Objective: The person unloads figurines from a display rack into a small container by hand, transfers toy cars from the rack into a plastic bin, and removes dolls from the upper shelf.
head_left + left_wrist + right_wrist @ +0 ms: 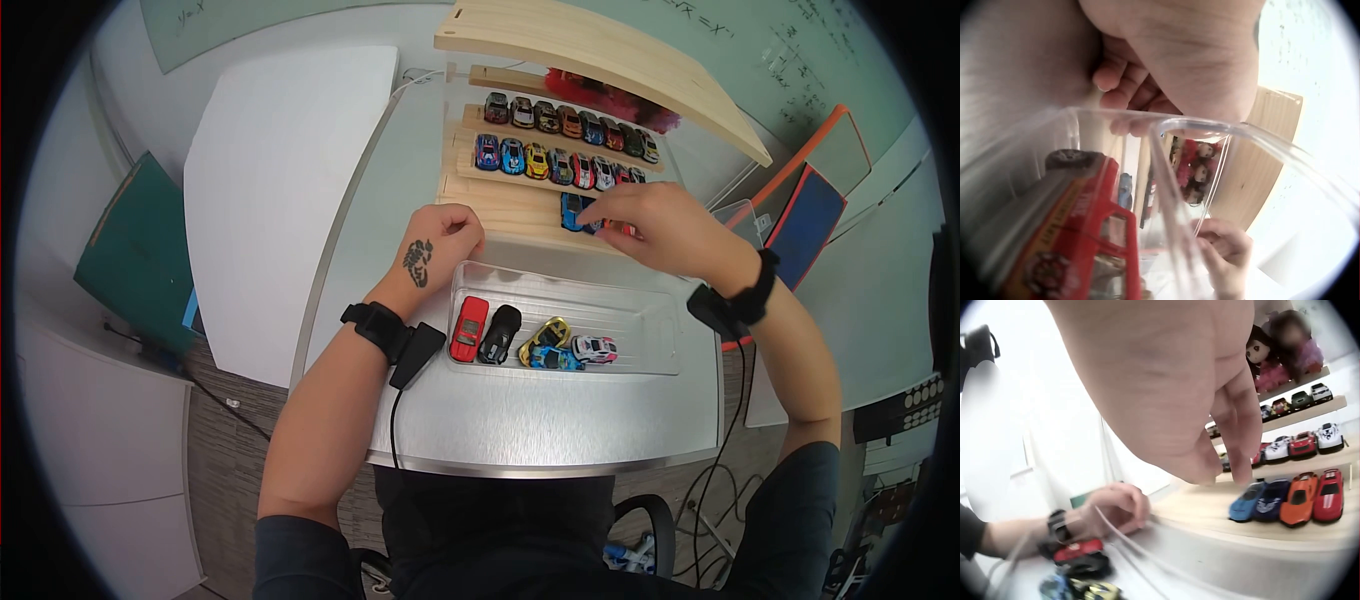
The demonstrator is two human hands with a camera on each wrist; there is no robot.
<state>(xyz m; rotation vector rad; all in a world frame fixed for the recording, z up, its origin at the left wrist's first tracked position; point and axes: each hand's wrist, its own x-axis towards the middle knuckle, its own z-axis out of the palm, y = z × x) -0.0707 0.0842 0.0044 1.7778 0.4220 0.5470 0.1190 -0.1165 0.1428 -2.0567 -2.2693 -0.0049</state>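
Observation:
My right hand (650,225) is over the front step of a wooden display rack (500,212), fingers pointing down. Its fingertips are right at a light blue toy car (1247,501), which stands at the left end of a row. Beside that car stand a dark blue car (1271,501), an orange car (1299,501) and a red car with white stripes (1329,499). My left hand (445,240), loosely curled with nothing in it, is between the rack's front edge and a clear plastic bin (640,365).
The bin holds a red car (468,330), a black car (500,335), a yellow car (552,332), a blue car (557,358) and a white car (595,348). Cars line the upper steps, dolls (1266,359) behind. A wooden top board (600,60) overhangs the rack.

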